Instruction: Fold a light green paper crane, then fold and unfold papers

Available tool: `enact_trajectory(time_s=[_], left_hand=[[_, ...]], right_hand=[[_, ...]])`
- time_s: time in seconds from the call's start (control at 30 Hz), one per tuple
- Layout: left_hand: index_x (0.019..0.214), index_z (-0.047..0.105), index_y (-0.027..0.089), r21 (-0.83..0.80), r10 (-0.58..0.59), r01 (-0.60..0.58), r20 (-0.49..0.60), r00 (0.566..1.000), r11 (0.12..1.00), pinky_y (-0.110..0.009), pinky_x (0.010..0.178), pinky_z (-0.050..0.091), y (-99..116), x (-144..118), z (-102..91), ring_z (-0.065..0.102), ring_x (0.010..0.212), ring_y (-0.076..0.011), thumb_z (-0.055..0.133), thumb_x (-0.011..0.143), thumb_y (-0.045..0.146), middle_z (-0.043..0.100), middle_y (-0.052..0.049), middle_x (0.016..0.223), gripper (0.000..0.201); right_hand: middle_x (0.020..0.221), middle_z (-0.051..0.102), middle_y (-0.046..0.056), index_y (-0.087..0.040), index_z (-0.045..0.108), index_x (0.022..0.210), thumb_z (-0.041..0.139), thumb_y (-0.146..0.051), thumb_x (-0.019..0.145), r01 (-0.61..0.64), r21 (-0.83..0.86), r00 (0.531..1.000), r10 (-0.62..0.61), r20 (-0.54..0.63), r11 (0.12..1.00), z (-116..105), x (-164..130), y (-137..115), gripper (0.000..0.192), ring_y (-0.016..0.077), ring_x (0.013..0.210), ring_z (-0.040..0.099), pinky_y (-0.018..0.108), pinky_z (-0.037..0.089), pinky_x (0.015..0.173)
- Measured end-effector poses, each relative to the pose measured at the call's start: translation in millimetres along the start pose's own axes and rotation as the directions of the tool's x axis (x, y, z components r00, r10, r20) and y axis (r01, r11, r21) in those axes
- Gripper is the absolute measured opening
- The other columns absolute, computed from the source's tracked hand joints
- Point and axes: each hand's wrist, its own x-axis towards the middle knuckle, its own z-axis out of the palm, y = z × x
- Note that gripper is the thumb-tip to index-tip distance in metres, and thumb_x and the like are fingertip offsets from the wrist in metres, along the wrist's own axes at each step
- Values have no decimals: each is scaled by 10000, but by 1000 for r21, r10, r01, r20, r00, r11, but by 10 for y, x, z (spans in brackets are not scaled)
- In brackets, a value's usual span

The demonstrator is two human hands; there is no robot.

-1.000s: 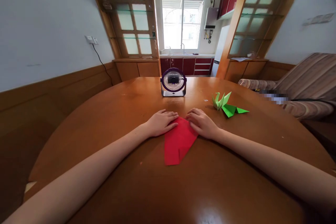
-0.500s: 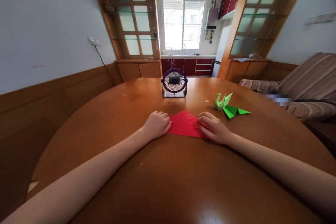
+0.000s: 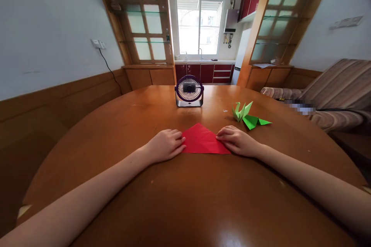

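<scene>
A red paper (image 3: 203, 141), folded into a flat triangle with its tip pointing away from me, lies on the round wooden table (image 3: 121, 123). My left hand (image 3: 165, 145) rests palm down at the triangle's left corner, fingertips touching its edge. My right hand (image 3: 238, 141) presses on the right corner with curled fingers. Neither hand lifts the paper.
A small purple desk fan (image 3: 189, 91) stands beyond the paper at the table's middle. Two green origami cranes (image 3: 246, 115) lie to the right of it. A striped sofa (image 3: 333, 92) sits past the table's right edge.
The red paper went from a long shape pointing toward me to a flat wide triangle. Both hands slid apart to its left and right corners.
</scene>
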Motion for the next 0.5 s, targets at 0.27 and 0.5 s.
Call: enact_trajectory(time_s=[0.27,0.5], left_hand=[[1200,639,205,-328,-6,13,23,1000,944,-325,886,500,-135,-130,-27,629,1015,-209,484,920,488,647,-91,1138,427],[1175,643,170,-223,55,-64,-45,997,973,-351,856,524,-90,-108,-3,660,991,-230,445,943,465,683,-124,1107,424]], right_hand=[[1018,695,87,-208,650,1162,533,-235,910,45,51,998,-47,34,998,-68,0,37,279,206,973,626,466,448,963],[1070,710,122,-157,644,1164,569,-413,883,110,-100,988,-99,117,989,-161,35,-151,387,240,1055,637,511,375,1054]])
